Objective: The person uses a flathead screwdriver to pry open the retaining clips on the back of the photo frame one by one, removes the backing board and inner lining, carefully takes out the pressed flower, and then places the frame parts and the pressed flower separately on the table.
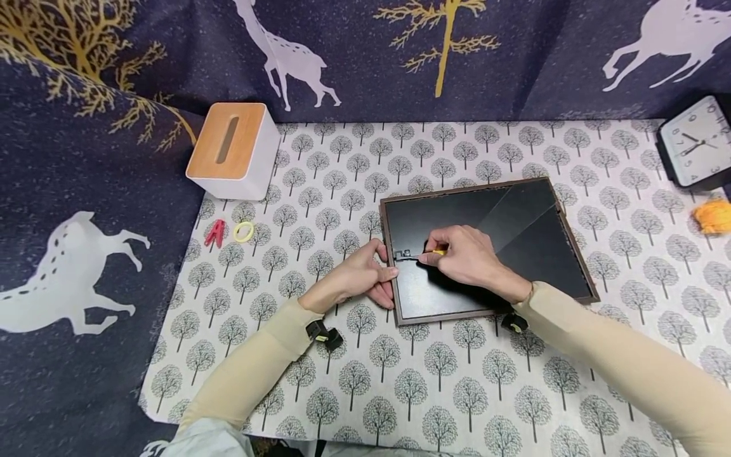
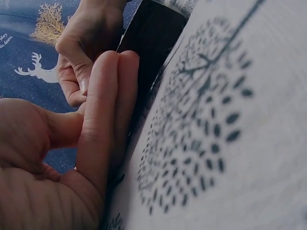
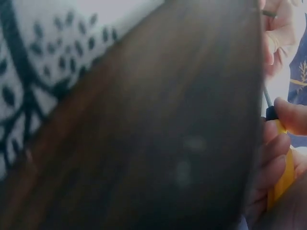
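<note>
A picture frame [image 1: 445, 216] with a brown rim and a glossy black panel lies on the patterned cloth. Near the middle of its left rim sits a small metal hanger [image 1: 399, 255]. My left hand [image 1: 360, 274] holds that left rim, its thumb on the edge and fingers along the side. Between the fingers and thumb of my right hand [image 1: 465, 254] is a screwdriver [image 3: 283, 175] with a yellow handle, black collar and thin metal shaft. Its shaft points left, the tip right at the hanger. In the right wrist view the frame's side hides part of both hands.
A white tissue box [image 1: 231, 139] with a wooden lid stands at the back left. Before it lie a red clip [image 1: 215, 233] and a yellow ring [image 1: 243, 232]. At the far right are a black-rimmed clock [image 1: 698, 143] and an orange bundle [image 1: 714, 216].
</note>
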`<state>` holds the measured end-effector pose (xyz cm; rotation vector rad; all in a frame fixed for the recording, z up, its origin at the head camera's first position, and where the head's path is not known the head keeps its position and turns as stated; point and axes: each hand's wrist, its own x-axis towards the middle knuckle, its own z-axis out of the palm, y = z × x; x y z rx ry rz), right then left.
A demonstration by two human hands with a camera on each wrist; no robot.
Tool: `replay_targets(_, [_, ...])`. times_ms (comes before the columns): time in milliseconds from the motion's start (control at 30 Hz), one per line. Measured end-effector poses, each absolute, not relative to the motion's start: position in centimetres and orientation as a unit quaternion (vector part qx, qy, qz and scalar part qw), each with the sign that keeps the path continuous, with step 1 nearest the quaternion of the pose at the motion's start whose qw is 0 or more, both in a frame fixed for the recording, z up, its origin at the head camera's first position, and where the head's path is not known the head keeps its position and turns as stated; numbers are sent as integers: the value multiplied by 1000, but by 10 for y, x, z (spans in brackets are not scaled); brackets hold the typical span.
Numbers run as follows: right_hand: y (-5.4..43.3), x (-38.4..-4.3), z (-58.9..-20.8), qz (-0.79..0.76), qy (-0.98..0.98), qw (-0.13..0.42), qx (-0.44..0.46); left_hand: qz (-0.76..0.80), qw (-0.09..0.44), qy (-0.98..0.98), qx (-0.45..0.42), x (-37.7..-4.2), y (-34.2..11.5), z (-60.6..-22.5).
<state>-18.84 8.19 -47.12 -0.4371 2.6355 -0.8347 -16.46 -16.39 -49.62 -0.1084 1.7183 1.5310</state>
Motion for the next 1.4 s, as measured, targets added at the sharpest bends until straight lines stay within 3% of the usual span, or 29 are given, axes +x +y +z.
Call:
replay_targets(867, [87,-191,-480,-337,918,146,-148,595,413,688,-46,-167,-164,-497])
replay_targets(1400, [82,-189,-474,-321,922,165,-140,595,415,687,-47,-168,-164,-498])
